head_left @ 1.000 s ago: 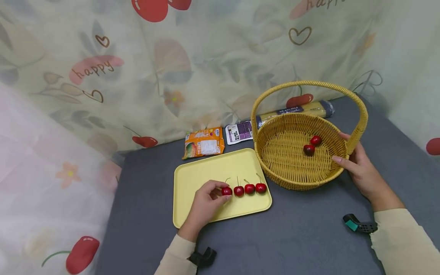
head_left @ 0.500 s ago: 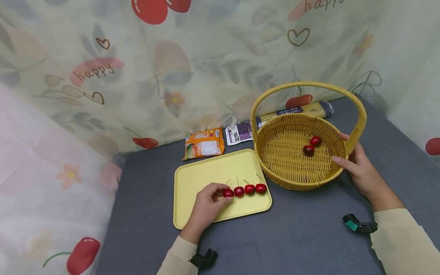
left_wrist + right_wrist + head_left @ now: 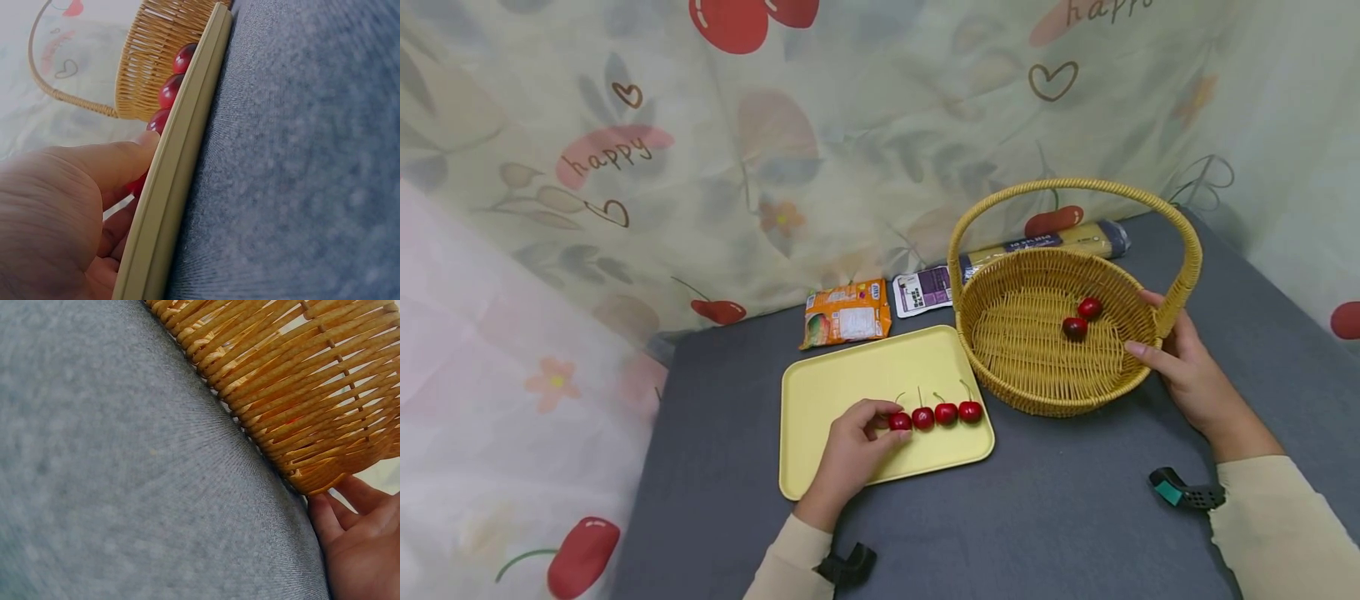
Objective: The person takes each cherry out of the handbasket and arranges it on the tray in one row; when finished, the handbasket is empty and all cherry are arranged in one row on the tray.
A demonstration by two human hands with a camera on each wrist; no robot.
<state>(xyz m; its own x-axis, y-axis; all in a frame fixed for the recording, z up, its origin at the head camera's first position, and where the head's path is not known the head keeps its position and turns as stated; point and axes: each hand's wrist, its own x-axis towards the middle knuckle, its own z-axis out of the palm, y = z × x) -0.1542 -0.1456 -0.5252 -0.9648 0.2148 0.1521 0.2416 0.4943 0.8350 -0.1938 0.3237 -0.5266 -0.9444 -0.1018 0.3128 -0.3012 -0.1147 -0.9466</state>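
On the pale yellow tray point(image 3: 835, 392), my left hand point(image 3: 852, 446) pinches a red cherry point(image 3: 899, 421) between thumb and fingers. That cherry is the leftmost in a row of stemmed cherries; the rightmost cherry point(image 3: 970, 412) lies by the tray's right edge. In the left wrist view the thumb point(image 3: 125, 159) hides most of the pinched cherry behind the tray rim. My right hand point(image 3: 1187, 375) grips the right side of the wicker basket point(image 3: 1045, 404), thumb over the rim at the foot of the handle. Two dark red cherries point(image 3: 1075, 328) lie inside the basket.
An orange snack packet point(image 3: 846, 313) lies behind the tray. Beside it a purple and white packet point(image 3: 922, 291) and a long yellow package point(image 3: 1082, 239) sit behind the basket, against a patterned cloth backdrop point(image 3: 850, 167). Grey cloth point(image 3: 1030, 517) covers the table.
The left hand has shifted slightly right with the pinched cherry, bringing it close to the neighbouring one. The right hand and basket have stayed in place.
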